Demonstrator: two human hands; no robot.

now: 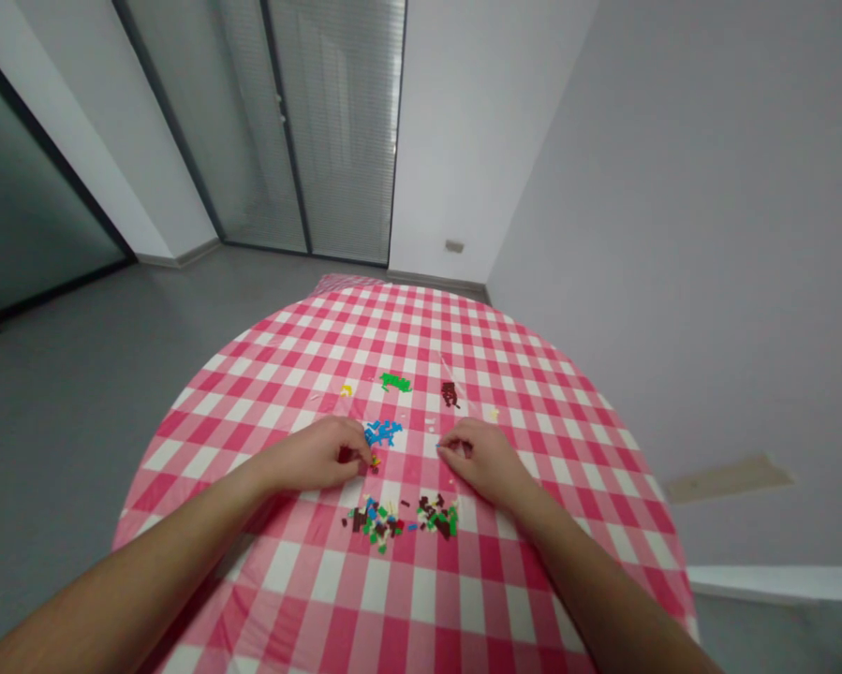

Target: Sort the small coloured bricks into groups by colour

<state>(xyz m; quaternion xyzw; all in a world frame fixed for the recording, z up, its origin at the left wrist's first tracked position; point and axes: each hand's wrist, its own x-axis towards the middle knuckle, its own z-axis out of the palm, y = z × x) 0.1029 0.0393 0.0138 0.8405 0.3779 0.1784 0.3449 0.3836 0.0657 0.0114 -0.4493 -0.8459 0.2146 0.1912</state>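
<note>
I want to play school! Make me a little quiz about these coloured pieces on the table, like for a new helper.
1. True or false: the green pieces lie farther from the person than the blue pieces.
2. Which pieces sit right by the fingertips of the left hand? A: yellow pieces, B: blue pieces, C: dark red pieces.
3. Fill in the blank: the tablecloth under the right hand has pink and ___ checks.

Key: 1 true; 2 B; 3 white.
</note>
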